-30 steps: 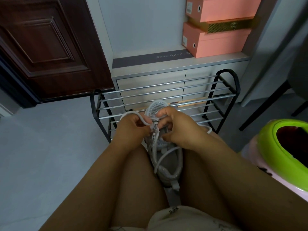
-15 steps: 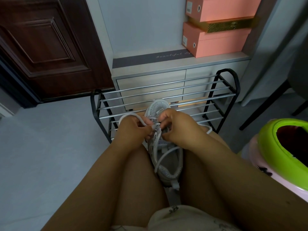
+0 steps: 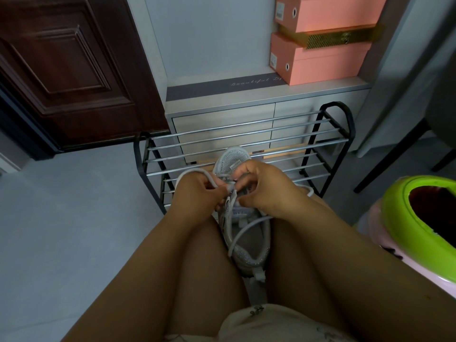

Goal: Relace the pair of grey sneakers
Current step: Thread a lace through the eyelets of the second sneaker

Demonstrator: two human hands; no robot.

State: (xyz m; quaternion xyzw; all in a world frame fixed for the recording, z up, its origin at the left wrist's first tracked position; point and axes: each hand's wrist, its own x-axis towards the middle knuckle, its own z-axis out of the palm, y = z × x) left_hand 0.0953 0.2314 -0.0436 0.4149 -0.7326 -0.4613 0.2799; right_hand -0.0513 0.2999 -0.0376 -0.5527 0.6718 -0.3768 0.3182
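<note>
One grey sneaker rests between my knees, toe pointing away, heel toward me. My left hand pinches the white lace at the eyelets on the shoe's left side, a loop of lace arching over its knuckles. My right hand grips the shoe's upper and the lace on the right side, fingers curled over the tongue. A free stretch of lace trails down across the shoe's opening. The second sneaker is not in view.
A black and chrome shoe rack stands just beyond the shoe, against a grey drawer cabinet. Pink boxes sit stacked on the cabinet. A brown door is at left, a green-rimmed bin at right.
Both hands stay on the lace at the eyelets. My right hand's fingers have shifted slightly over the tongue; the shoe has not moved.
</note>
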